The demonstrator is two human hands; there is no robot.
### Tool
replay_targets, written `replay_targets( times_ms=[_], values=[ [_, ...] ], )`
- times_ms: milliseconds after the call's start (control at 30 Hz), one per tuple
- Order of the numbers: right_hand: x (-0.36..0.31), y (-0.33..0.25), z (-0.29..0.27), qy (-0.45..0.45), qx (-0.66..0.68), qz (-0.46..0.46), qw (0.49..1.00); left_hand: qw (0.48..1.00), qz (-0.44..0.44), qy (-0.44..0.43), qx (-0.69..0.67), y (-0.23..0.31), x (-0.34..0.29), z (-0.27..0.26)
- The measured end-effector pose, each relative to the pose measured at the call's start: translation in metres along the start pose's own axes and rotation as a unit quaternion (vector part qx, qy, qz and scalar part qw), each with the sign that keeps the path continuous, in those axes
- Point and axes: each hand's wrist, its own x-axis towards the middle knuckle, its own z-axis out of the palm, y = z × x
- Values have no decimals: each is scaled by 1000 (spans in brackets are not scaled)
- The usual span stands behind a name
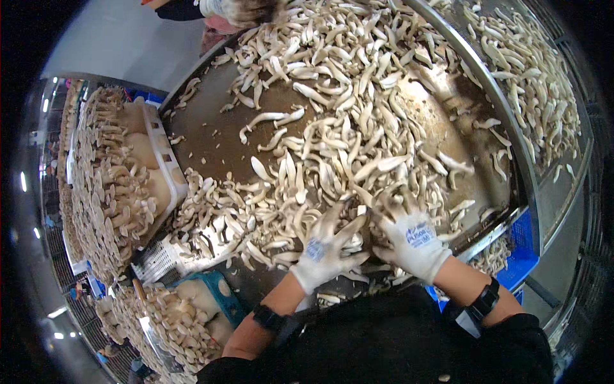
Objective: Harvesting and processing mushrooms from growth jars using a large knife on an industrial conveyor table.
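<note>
Both of my hands wear white gloves with dark, soiled fingertips, and they rest on a spread of pale, long-stemmed mushrooms [345, 121] at the near side of a metal table [220, 137]. My left hand [328, 248] lies with its fingers apart, pointing up and to the right over the mushrooms. Beside it, my right hand [409, 237] has spread fingers too, its fingertips among the mushroom stems. A narrow gap with a few mushrooms separates the two hands. Neither hand is visibly wrapped around a mushroom, though some fingertips are blurred.
At left stands a white crate [167, 157] of bottles topped with mushroom clusters; a teal crate [224, 297] sits nearer. A perforated white tray [157, 262] touches the table. Right, a metal rim [476, 61] borders more mushrooms; a blue crate [521, 249] is below. Another person's gloved hand [220, 8] is at the far edge.
</note>
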Motion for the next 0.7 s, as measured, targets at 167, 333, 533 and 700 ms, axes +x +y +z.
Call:
replay_targets(
  times_ms=[167,333,533,700],
  values=[
    [-40,65,-6,57,179,161,969,934,-271,215,94,-38,-56,-31],
    [-14,53,38,-75,47,121,989,970,-159,75,166,-57,-34,13],
    [-54,-36,60,-56,179,-15,982,941,-147,-27,-303,22,-67,35],
    [-100,-15,38,-118,140,-74,980,982,-141,24,-124,16,-155,24]
  ],
)
